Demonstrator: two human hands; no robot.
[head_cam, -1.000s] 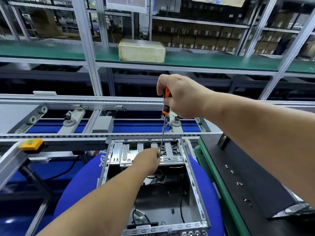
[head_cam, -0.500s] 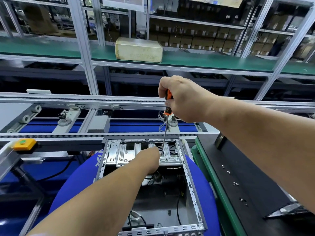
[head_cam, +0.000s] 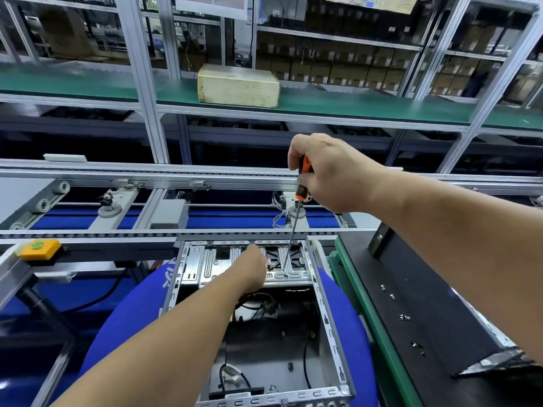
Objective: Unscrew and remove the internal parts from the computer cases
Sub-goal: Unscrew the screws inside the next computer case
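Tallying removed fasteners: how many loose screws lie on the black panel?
6 screws on the black panel: two far, a pair midway, two nearer; others may be hidden.

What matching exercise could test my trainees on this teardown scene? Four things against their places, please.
Things:
1. screwdriver
2. loose screws
3. beige box
4. yellow button box

Places:
A. green shelf
B. right hand
C. left rail
D. black panel

Pairs: 1-B, 2-D, 3-A, 4-C

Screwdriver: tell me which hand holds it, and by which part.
The right hand grips the screwdriver by its orange handle; its shaft points down into the case.
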